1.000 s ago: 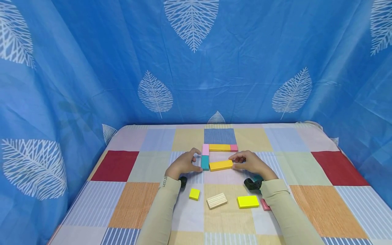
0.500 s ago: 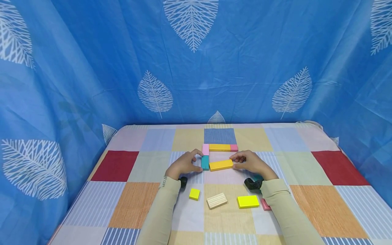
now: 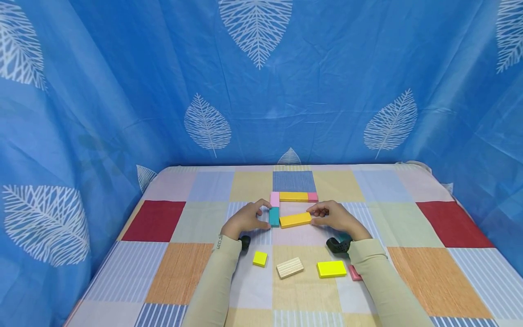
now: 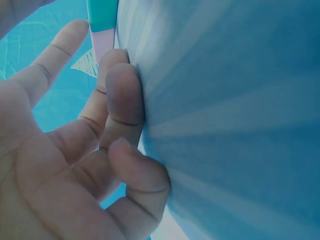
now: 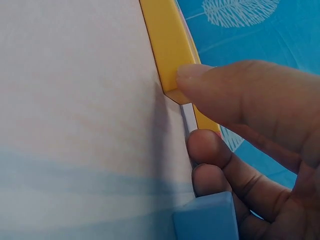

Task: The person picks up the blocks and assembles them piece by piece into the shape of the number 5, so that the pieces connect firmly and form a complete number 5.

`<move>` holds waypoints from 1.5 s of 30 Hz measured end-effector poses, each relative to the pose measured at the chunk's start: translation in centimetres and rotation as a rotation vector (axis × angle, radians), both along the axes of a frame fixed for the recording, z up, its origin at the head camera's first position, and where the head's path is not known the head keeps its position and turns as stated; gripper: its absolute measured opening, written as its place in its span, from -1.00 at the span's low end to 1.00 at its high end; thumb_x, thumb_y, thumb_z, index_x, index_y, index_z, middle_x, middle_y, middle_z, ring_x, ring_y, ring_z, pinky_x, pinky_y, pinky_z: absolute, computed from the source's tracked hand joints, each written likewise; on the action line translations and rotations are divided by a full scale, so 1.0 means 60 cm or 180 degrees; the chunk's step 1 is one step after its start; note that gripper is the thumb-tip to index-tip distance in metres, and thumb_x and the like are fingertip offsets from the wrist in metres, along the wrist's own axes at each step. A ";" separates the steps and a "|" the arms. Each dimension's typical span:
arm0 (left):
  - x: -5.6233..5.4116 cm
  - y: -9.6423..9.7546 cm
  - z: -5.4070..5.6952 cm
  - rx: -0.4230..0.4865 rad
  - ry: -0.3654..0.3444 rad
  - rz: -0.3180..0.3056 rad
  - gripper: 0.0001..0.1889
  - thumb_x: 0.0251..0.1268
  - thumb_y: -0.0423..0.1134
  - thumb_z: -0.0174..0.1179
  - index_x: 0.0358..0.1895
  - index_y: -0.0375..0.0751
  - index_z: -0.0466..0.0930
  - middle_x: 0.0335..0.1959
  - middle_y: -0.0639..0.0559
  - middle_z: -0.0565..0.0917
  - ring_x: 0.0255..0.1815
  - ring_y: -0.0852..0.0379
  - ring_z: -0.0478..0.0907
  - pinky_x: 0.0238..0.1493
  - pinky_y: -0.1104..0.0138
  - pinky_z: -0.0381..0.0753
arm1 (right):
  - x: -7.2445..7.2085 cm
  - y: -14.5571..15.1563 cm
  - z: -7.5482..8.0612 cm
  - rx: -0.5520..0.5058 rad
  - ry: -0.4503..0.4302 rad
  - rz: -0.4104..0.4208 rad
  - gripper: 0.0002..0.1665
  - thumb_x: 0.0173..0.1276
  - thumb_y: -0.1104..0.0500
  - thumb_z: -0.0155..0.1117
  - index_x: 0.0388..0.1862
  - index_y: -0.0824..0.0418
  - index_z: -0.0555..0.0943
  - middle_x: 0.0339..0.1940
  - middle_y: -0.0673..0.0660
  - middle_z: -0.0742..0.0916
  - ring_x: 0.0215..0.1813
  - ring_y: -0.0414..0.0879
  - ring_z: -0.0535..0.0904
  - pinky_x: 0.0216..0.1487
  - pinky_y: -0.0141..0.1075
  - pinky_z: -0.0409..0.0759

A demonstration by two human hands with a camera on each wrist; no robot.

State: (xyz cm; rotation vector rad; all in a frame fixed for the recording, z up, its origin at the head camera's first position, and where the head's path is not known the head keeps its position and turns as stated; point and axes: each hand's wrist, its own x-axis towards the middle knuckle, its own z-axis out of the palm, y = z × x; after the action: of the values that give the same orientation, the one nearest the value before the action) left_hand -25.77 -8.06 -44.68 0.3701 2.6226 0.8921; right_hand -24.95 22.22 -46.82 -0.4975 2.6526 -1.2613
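Thumb and index finger of your right hand (image 3: 336, 217) pinch the right end of an orange block (image 3: 295, 220), lying slightly aslant on the patchwork cloth (image 3: 196, 222), its left end just beside a teal block (image 3: 273, 218). Your left hand (image 3: 244, 218) sets its thumb and index finger wide apart along the teal block's left side. Beyond, a pink block (image 3: 274, 199) meets the teal block's far end; nearer you lies a striped wooden block (image 3: 290, 268).
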 end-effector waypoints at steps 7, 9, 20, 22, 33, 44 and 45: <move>-0.001 0.005 0.003 0.0005 -0.0019 0.0065 -0.45 0.33 -0.28 0.55 0.34 0.02 0.58 0.18 -0.26 0.64 0.10 -0.16 0.59 0.19 -0.02 0.66 | -0.003 0.002 0.001 0.0037 -0.0023 -0.0023 -0.69 0.38 0.37 0.50 0.09 0.42 0.77 -0.27 0.07 0.69 -0.21 -0.03 0.49 -0.15 -0.33 0.50; -0.002 0.006 0.004 0.0011 -0.0020 0.0064 -0.44 0.33 -0.28 0.55 0.35 0.02 0.58 0.18 -0.26 0.64 0.10 -0.16 0.59 0.20 -0.03 0.65 | -0.002 0.002 0.002 0.0025 -0.0024 -0.0013 -0.69 0.39 0.37 0.50 0.09 0.43 0.77 -0.27 0.08 0.69 -0.20 -0.03 0.49 -0.15 -0.33 0.51; -0.003 0.005 0.004 0.0029 -0.0048 0.0077 -0.44 0.32 -0.28 0.56 0.34 0.04 0.58 0.18 -0.25 0.63 0.08 -0.15 0.59 0.18 -0.02 0.66 | 0.000 0.003 0.007 -0.0037 -0.0075 0.0009 -0.64 0.39 0.36 0.52 0.13 0.45 0.74 -0.21 0.12 0.71 -0.17 -0.03 0.51 -0.13 -0.33 0.54; -0.003 0.005 0.003 0.0032 -0.0064 0.0087 -0.43 0.31 -0.28 0.56 0.35 0.04 0.58 0.18 -0.25 0.63 0.08 -0.15 0.59 0.18 -0.02 0.66 | -0.001 0.008 0.006 -0.0105 -0.0070 0.0055 -0.61 0.39 0.36 0.51 0.15 0.48 0.72 -0.18 0.15 0.73 -0.15 -0.03 0.53 -0.11 -0.35 0.56; -0.002 0.003 0.000 0.0052 -0.0095 0.0103 -0.44 0.32 -0.26 0.56 0.34 0.05 0.58 0.19 -0.24 0.64 0.12 -0.16 0.59 0.22 -0.04 0.65 | -0.001 0.051 0.010 -0.0307 -0.0104 0.0118 -0.64 0.50 0.35 0.41 0.19 0.51 0.69 0.09 0.37 0.78 -0.04 -0.01 0.64 0.00 -0.45 0.64; 0.001 0.001 -0.003 0.0075 -0.0068 0.0086 -0.44 0.32 -0.27 0.56 0.33 0.03 0.58 0.17 -0.24 0.64 0.07 -0.14 0.58 0.19 -0.02 0.67 | 0.009 0.098 0.021 -0.0291 -0.0299 0.0102 -0.63 0.54 0.32 0.38 0.21 0.53 0.67 0.17 0.41 0.76 0.02 -0.03 0.66 0.03 -0.39 0.66; 0.001 0.001 -0.004 0.0076 -0.0065 0.0081 -0.44 0.32 -0.27 0.56 0.34 0.03 0.58 0.17 -0.24 0.64 0.06 -0.14 0.58 0.18 -0.01 0.67 | 0.009 0.102 0.020 -0.0318 -0.0365 0.0112 -0.62 0.53 0.32 0.38 0.21 0.53 0.66 0.17 0.42 0.76 -0.01 -0.04 0.66 0.00 -0.37 0.67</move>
State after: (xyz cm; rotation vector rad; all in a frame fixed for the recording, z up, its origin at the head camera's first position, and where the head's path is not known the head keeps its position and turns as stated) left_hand -25.74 -8.01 -44.89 0.3327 2.6058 0.9311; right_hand -24.41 28.37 -45.59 -0.4688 2.4862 -1.3739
